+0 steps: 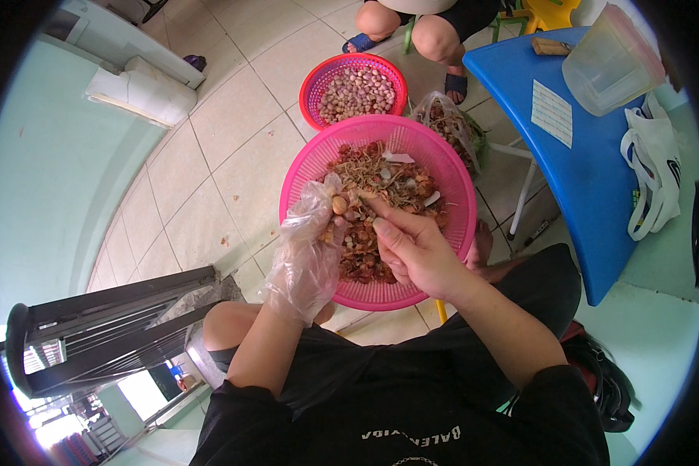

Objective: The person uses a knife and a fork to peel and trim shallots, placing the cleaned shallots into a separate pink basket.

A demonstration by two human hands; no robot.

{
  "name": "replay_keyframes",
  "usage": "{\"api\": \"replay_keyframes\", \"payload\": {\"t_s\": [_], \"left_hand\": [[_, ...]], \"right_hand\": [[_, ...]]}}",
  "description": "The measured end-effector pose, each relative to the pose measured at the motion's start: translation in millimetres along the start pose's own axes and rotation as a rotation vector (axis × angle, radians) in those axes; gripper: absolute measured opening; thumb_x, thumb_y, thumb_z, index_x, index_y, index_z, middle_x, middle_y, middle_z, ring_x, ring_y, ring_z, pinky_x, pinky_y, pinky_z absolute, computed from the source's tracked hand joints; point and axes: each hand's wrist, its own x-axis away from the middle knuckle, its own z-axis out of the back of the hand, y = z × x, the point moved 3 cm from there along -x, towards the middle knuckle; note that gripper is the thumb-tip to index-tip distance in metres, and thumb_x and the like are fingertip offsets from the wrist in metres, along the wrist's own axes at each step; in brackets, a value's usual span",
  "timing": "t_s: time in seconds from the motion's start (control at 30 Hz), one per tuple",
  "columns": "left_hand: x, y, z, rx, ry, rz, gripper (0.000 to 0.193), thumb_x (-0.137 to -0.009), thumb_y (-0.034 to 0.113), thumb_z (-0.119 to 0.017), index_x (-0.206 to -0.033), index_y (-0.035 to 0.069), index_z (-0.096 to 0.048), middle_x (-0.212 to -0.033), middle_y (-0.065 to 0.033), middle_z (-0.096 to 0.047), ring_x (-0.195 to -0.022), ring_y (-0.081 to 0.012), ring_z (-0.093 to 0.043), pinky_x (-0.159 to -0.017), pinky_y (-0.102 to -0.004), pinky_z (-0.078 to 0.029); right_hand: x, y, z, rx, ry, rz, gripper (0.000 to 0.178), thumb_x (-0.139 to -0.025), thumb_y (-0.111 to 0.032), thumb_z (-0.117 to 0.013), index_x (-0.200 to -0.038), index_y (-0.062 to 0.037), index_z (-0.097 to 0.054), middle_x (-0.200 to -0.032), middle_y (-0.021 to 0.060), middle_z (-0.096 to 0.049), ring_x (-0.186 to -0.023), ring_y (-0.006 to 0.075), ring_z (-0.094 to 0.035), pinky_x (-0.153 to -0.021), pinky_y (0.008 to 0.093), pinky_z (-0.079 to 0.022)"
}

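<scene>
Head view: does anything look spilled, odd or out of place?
A little. Small brown scraps lie on the floor tiles left of the pink basket, as if spilled. Pale pieces stand out among the brown peelings inside it. Also, only the left hand wears a clear plastic glove; the right hand is bare.

The large basket (pixel 457 190) is slotted pink, its skins (pixel 367 268) rusty brown and straw, the held bulb (pixel 339 205) tan. The smaller basket (pixel 312 92) pairs a red rim with purple mesh; its bulbs (pixel 357 93) are mauve. The surface (pixel 590 210) is blue, the shirt (pixel 349 396) black with white lettering.
</scene>
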Motion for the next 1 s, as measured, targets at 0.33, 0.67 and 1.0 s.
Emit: {"api": "replay_keyframes", "payload": {"t_s": [0.33,0.67,1.0], "left_hand": [[4,2,-9,-0.074,0.114,-0.016,0.023,-0.099,0.013,-0.063,-0.122,0.009,-0.063,-0.111,0.0004,-0.064,-0.098,-0.0058,-0.060,-0.080,-0.0197,-0.049],[3,2,3,-0.050,0.128,-0.088,0.019,-0.095,0.007,-0.066,-0.114,0.003,-0.064,-0.103,-0.0049,-0.065,-0.090,-0.0117,-0.062,-0.074,-0.0222,-0.050],[5,4,-3,-0.058,-0.027,-0.102,0.023,-0.097,0.007,-0.063,-0.119,0.001,-0.063,-0.102,-0.0074,-0.066,-0.091,-0.0144,-0.063,-0.080,-0.0256,-0.051]], "right_hand": [[-3,-1,6,0.441,-0.060,0.025,0.054,-0.106,-0.020,-0.052,-0.154,-0.0029,-0.037,-0.099,0.0042,-0.063,-0.082,0.0080,-0.053,-0.080,0.0235,-0.046],[-4,-1,-1,0.433,-0.107,0.154,0.052,-0.109,-0.019,-0.046,-0.157,-0.0070,-0.032,-0.072,-0.0062,-0.041,-0.061,0.0029,-0.036,-0.055,0.0196,-0.035],[-4,4,0,0.346,-0.121,0.111,0.053,-0.108,-0.016,-0.048,-0.157,-0.0056,-0.032,-0.072,-0.0058,-0.041,-0.061,0.0039,-0.036,-0.056,0.0206,-0.036]]}}
